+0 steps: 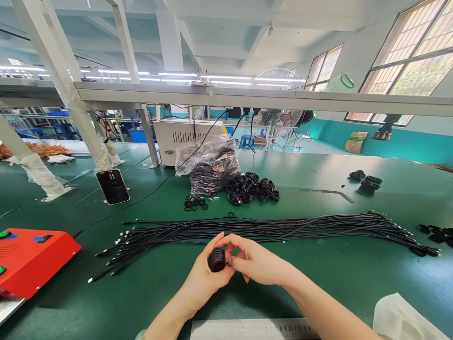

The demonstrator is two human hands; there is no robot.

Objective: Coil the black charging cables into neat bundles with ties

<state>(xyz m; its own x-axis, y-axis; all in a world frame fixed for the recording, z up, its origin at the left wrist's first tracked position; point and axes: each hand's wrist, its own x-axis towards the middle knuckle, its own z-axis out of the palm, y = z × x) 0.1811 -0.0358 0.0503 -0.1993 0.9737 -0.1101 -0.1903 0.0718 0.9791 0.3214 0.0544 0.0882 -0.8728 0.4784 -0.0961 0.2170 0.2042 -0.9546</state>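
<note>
My left hand (203, 276) is closed around a small black coiled cable bundle (216, 259), held just above the green table (318, 283). My right hand (255, 262) pinches at the same bundle from the right, fingers curled over its top. Just beyond both hands lies a long row of straight black cables (269, 229) stretching across the table. Farther back sits a pile of black coiled rings (253, 186) beside a clear plastic bag of black coils (210, 170).
A red box (30, 259) with green buttons sits at the left edge. A phone (113, 186) leans by a white post. A metal ruler (253, 329) lies at the near edge, white cloth (406, 318) at lower right. More black coils (368, 182) lie at far right.
</note>
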